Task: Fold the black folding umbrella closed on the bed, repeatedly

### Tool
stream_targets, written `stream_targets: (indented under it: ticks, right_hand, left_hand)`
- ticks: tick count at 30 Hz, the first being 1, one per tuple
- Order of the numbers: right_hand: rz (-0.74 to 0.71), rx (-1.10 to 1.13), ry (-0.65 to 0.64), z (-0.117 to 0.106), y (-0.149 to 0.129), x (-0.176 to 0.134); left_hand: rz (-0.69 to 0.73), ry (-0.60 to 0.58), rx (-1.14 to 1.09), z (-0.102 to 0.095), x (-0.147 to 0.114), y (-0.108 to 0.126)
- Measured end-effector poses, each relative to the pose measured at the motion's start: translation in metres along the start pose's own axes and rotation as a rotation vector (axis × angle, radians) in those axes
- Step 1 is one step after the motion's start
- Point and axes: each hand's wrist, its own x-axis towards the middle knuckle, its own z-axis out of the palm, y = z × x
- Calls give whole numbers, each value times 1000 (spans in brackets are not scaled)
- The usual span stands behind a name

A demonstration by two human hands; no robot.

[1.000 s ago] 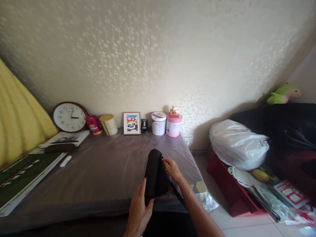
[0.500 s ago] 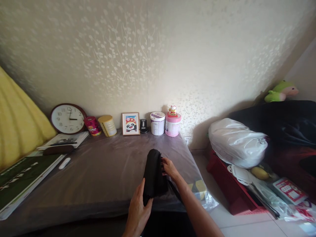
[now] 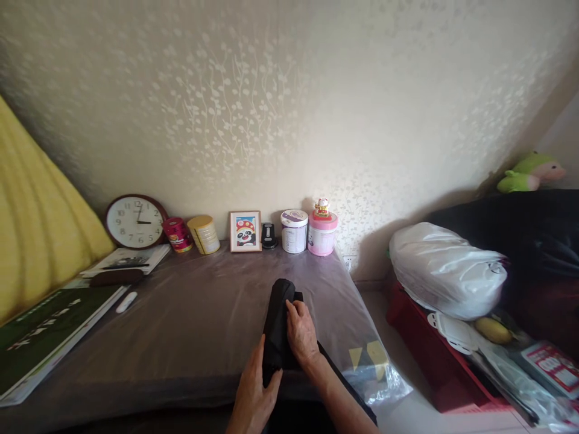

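A black rolled-up fabric bundle (image 3: 277,322) lies lengthwise near the front edge of the table. My left hand (image 3: 257,380) grips its near end, thumb on the near side and fingers along the left. On the bundle's right side, my right hand (image 3: 302,330) is closed with fingertips pressed into the fabric near its upper half. A black strap or loose flap (image 3: 346,380) trails from under my right wrist toward the lower right. The underside of the roll is hidden.
Along the wall stand a clock (image 3: 136,222), tins, a framed panda picture (image 3: 245,231) and tubs. Books (image 3: 49,337) and a white marker-like object (image 3: 126,302) lie left. Right of the table, a red bin (image 3: 420,349) holds a white plastic bag (image 3: 446,268).
My right hand has moved from the bundle's right edge onto its surface, fingers now curled in. The bundle looks narrower, and the strap extends farther toward the lower right. The view has shifted slightly.
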Motion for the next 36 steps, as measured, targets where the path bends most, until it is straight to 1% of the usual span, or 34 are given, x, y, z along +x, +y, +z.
stream_targets:
  ticks: [2, 6, 10, 12, 16, 19, 21, 23, 26, 28, 30, 32, 36]
  right_hand:
    - [-52, -40, 2, 0, -6, -4]
    - [-168, -45, -50, -3, -15, -8]
    - [-269, 5, -85, -6, -19, -10]
    - [-300, 20, -99, -7, -19, -11]
    - [-326, 55, -128, -13, -21, -11]
    - [-364, 137, -172, -20, -24, -9]
    - [-382, 220, -181, -22, -22, -4]
    - [-344, 270, -133, -18, -16, 2]
    - [-171, 214, -16, -3, -2, 15]
    - [-63, 153, 6, 10, 4, 24]
    - [-17, 118, -19, 19, 5, 31]
    - [-16, 100, -69, 23, -3, 36]
    - [-85, 124, -196, 13, -29, 36]
  left_hand:
    - [18, 19, 27, 0, 2, -4]
    - [54, 87, 35, 3, 4, -13]
    - [-44, 100, -4, 5, 2, -14]
    - [-42, 85, -15, 3, 1, -9]
    - [65, 22, 7, -4, 1, 3]
    - [95, -63, 78, -6, 3, 2]
    - [92, -93, 105, -5, 4, -3]
    - [105, -89, 109, -4, 4, -7]
    - [131, -85, 115, -1, 3, -11]
    - [140, -87, 135, 1, 2, -13]
    - [148, -86, 163, 4, 2, -16]
    - [151, -82, 184, 6, 3, -20]
    - [149, -68, 208, 12, 4, -29]
